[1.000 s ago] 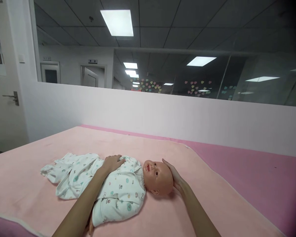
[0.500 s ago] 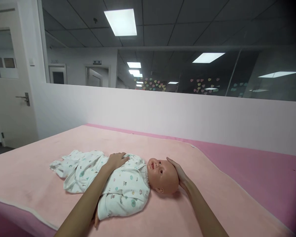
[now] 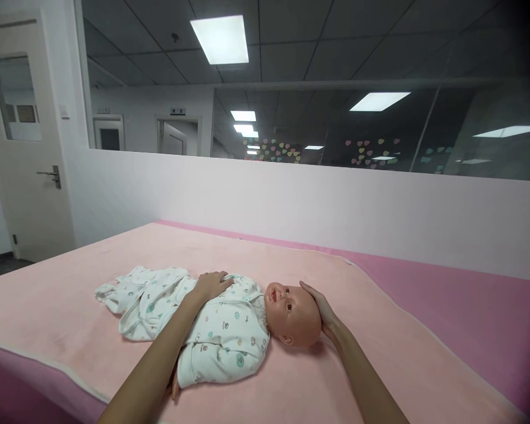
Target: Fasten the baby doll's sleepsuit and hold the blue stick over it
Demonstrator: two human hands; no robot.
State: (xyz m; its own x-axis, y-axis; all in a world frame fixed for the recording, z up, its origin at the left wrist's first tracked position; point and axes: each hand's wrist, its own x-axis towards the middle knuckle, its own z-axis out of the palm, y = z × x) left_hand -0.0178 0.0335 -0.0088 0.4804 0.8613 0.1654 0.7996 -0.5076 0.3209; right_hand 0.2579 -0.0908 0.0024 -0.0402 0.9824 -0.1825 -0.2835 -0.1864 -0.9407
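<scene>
A baby doll (image 3: pixel 291 315) in a white patterned romper (image 3: pixel 221 333) lies on its back on a light pink blanket (image 3: pixel 115 259), head to the right. My left hand (image 3: pixel 212 284) rests flat on the doll's chest, fingers together. My right hand (image 3: pixel 320 311) cups the top and back of the doll's bald head. One bare doll hand sticks out of a sleeve near my left forearm.
The blanket covers a darker pink mattress (image 3: pixel 446 300) that shows along the right and the near left edge. A low white wall (image 3: pixel 291 194) with glass above runs behind the bed. A white door (image 3: pixel 26 147) stands at the left.
The view has shifted slightly, so the doll sits a little further right in the picture. Both hands keep the same hold on the doll's chest and head.
</scene>
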